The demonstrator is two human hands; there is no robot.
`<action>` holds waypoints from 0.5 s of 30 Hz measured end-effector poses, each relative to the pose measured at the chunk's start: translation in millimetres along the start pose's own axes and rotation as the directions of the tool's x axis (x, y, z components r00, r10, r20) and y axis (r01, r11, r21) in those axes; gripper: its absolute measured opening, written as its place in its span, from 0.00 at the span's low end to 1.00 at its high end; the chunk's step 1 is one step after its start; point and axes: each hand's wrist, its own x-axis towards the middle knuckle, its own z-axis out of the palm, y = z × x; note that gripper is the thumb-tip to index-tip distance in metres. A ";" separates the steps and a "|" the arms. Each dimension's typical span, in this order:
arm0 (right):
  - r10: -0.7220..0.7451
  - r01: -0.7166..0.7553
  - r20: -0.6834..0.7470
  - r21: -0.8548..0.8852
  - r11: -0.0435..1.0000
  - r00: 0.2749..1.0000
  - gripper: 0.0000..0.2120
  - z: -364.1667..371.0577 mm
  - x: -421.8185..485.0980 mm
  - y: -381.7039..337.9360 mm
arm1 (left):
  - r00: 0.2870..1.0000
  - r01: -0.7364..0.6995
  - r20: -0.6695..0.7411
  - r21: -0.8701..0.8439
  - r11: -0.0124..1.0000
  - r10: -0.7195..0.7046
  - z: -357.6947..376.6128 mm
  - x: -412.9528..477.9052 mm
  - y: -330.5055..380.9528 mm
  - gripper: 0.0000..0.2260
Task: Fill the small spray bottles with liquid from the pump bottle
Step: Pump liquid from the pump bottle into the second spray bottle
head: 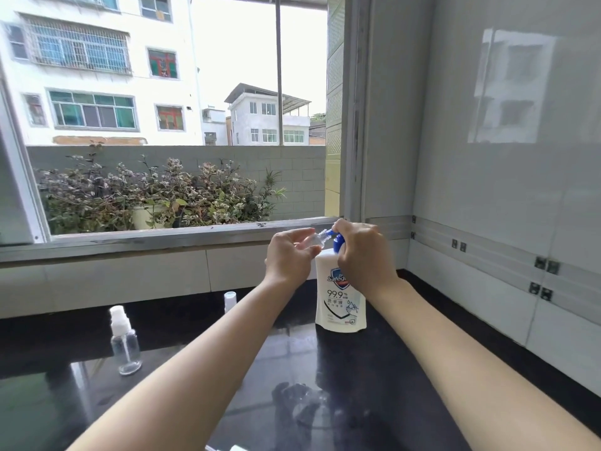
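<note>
filling step: left grip (287, 257) holds small spray bottle (313, 241) at the nozzle (329, 233); right grip (362, 252) clasps pump bottle (341, 301) head; next, press down.

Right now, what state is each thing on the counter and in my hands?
left hand: grips the held spray bottle
held spray bottle: topless, tipped sideways, neck at the pump head
right hand: grips the pump head
pump bottle: upright on the counter
second spray bottle: upright, sprayer fitted, looks empty
loose sprayer top: standing, off its bottle
</note>
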 end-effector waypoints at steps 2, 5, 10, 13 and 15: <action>-0.018 0.018 0.008 -0.007 1.000 1.000 0.10 -5.2 10.0 -0.3 | 1.000 -0.016 -0.005 -0.007 1.000 0.016 0.3 -0.9 3.7 0.18; -0.036 0.036 0.011 -0.042 0.998 0.999 0.12 -6.8 19.1 -0.9 | 1.000 -0.020 -0.009 -0.030 0.999 0.019 0.1 0.5 6.3 0.18; -0.004 0.004 -0.019 -0.028 1.000 1.000 0.09 0.5 -0.5 -0.7 | 1.000 0.003 0.002 -0.002 1.000 -0.003 -0.8 0.2 0.0 0.18; -0.026 0.026 0.001 -0.040 0.999 1.000 0.10 -3.8 7.8 -1.6 | 1.000 -0.012 -0.002 0.008 1.000 0.012 -0.6 -1.4 2.8 0.18; -0.026 0.027 0.021 -0.050 0.998 0.999 0.11 -7.3 18.5 -2.0 | 1.000 -0.015 -0.012 -0.004 1.000 0.015 0.3 -1.5 7.1 0.17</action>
